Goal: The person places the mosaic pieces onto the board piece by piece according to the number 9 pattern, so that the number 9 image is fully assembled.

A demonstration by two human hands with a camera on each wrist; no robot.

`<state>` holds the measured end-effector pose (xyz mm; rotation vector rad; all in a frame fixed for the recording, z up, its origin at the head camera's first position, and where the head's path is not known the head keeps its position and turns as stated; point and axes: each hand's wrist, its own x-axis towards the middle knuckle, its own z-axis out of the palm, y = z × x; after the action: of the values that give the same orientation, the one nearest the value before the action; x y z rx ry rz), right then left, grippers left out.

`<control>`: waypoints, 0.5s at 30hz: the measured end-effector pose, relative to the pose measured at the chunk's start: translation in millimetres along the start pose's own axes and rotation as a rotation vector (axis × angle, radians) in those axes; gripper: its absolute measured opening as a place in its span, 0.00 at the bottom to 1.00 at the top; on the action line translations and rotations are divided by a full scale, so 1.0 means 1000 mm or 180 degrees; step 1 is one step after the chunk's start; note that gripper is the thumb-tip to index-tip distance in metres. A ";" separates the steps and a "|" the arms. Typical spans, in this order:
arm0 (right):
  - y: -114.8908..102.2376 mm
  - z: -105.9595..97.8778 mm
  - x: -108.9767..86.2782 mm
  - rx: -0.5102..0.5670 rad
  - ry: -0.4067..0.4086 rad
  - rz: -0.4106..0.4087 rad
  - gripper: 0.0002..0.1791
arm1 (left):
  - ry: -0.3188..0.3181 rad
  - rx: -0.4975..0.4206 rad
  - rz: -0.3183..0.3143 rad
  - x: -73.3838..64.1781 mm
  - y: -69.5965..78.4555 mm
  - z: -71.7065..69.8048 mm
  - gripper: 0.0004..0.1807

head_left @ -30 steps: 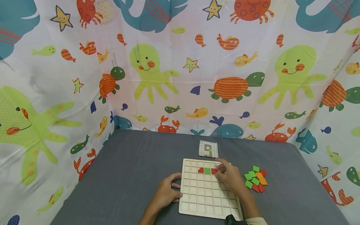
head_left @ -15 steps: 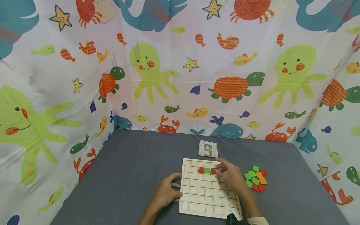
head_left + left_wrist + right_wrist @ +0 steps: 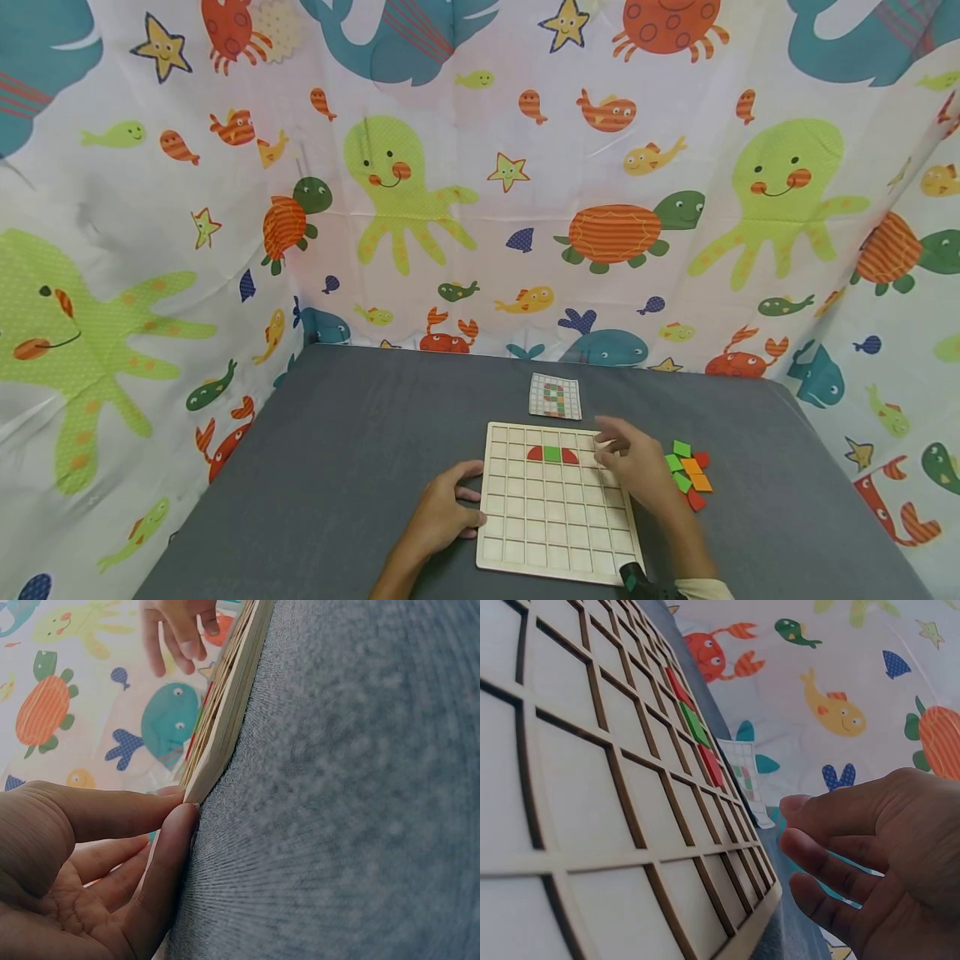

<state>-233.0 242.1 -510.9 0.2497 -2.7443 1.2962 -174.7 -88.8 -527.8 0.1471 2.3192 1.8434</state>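
Observation:
A wooden grid board (image 3: 525, 510) lies on the dark cloth. A red quarter-round tile (image 3: 535, 453), a green square tile (image 3: 552, 454) and a second red quarter-round tile (image 3: 569, 456) sit in a row in its upper cells. Thumb and finger of my left hand (image 3: 442, 510) rest spread against the board's left edge. My right hand (image 3: 639, 468) hovers over the upper right of the board. In the right wrist view its fingers (image 3: 821, 862) are loosely bent, with nothing between thumb and fingers.
Several loose green, orange and red tiles (image 3: 692, 467) lie right of the board, partly hidden by my right hand. A pattern card (image 3: 555, 396) lies behind the board. A printed sea-animal curtain (image 3: 465, 200) surrounds the dark table (image 3: 315, 483).
The right hand has moved off the right-hand red tile, a little to the right, uncovering it in the row. It now covers part of the loose pile. The left hand stays put.

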 end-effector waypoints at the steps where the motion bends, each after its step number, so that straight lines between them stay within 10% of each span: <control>1: 0.001 -0.002 0.000 -0.0005 0.0016 0.0035 0.31 | -0.0002 0.0002 -0.0004 0.000 0.000 0.000 0.43; 15: 0.021 -0.023 -0.001 -0.0029 0.0192 0.0194 0.34 | -0.0008 0.0058 -0.0021 0.001 0.000 0.000 0.42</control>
<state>-236.0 272.8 -512.7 0.1250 -2.7267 1.2834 -176.0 -88.5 -528.1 0.1439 2.3325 1.8186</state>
